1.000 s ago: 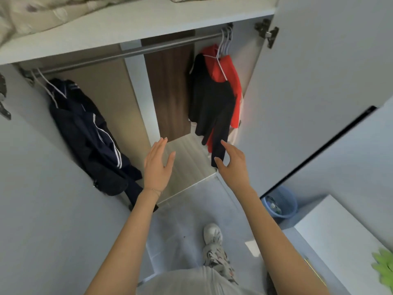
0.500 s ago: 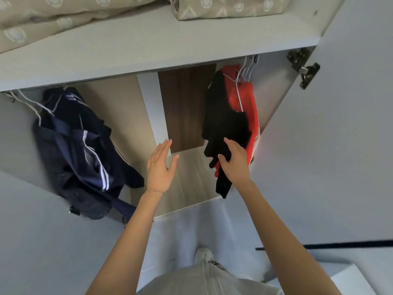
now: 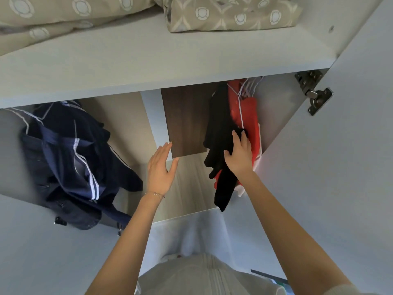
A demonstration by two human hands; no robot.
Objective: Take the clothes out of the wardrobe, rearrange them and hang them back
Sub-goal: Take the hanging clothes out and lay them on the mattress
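A black garment [image 3: 219, 128] and a red garment [image 3: 246, 116] hang side by side on white hangers [image 3: 248, 86] at the right end of the open wardrobe. My right hand [image 3: 239, 155] lies flat against the black garment with fingers spread, touching it without a closed grip. My left hand [image 3: 160, 169] hovers open in the middle of the wardrobe, holding nothing. A dark navy jacket with white stripes [image 3: 72, 158] hangs on a white hanger at the left end. The rail is hidden behind the shelf.
A white shelf [image 3: 148, 58] runs above the clothes and carries beige patterned bedding [image 3: 229, 13]. The right wardrobe door [image 3: 340, 167] stands open with a metal hinge [image 3: 314, 92]. The left door [image 3: 32, 241] is open too. A wooden back panel [image 3: 185, 122] shows between the garments.
The camera tilted up and closer, so the shelf now hides the rail. My right hand moved up and forward onto the black garment. My left hand stayed open near the middle.
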